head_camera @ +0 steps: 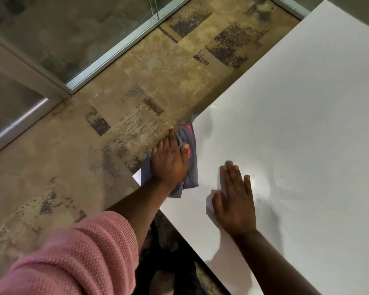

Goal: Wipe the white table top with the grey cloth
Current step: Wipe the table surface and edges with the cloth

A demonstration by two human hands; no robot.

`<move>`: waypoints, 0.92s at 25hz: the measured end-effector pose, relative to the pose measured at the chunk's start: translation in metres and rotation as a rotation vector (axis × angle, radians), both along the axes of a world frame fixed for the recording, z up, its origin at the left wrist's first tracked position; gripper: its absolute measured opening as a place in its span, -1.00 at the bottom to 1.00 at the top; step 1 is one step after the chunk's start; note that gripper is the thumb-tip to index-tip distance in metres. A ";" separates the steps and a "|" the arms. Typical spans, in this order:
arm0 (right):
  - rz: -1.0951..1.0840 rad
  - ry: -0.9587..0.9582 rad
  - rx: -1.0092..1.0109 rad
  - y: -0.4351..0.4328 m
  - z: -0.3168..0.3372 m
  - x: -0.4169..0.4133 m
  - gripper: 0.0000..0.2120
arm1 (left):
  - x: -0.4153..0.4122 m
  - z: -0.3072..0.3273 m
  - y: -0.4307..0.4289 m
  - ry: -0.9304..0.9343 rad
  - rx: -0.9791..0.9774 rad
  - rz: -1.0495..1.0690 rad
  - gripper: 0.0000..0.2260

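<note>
The white table top [296, 124] fills the right half of the head view, its left edge running diagonally. A grey cloth [192, 167] with a pink border lies folded over that left edge near the table's corner. My left hand [169, 159] presses down on the cloth, fingers spread over it, thumb on the pink border. Part of the cloth hangs past the edge. My right hand [234, 201] lies flat on the bare table to the right of the cloth, palm down, fingers together, holding nothing.
Mottled brown carpet [115, 124] covers the floor left of the table. A glass partition with a metal frame [107, 58] runs along the upper left. My pink knitted sleeve [73, 258] fills the lower left.
</note>
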State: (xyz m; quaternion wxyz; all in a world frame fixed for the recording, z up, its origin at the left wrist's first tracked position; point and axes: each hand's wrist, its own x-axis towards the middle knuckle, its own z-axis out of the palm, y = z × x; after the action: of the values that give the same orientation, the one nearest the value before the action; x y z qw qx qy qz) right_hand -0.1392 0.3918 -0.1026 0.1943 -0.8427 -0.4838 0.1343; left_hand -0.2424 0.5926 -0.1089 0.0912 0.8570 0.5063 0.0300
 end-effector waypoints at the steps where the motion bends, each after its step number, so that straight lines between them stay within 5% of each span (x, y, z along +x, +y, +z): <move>1: -0.015 0.015 0.012 0.006 0.002 -0.001 -0.36 | -0.002 0.000 -0.001 0.004 0.007 0.006 -0.44; 10: -0.071 -0.184 -0.116 0.049 -0.018 -0.027 -0.33 | 0.063 0.001 0.048 -0.089 -0.101 -0.177 -0.46; 15: -0.041 -0.225 -0.120 0.048 -0.017 -0.026 -0.32 | 0.035 0.004 0.035 -0.344 -0.018 -0.048 -0.63; 23: -0.059 -0.246 -0.126 0.047 -0.016 -0.025 -0.32 | -0.024 0.013 0.018 -0.148 -0.195 -0.010 -0.61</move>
State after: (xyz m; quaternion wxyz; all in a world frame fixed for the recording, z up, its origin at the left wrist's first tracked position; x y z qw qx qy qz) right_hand -0.1637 0.4392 -0.1183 0.0842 -0.8771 -0.4697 0.0541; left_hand -0.2666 0.6108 -0.0958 0.2114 0.8420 0.4944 0.0432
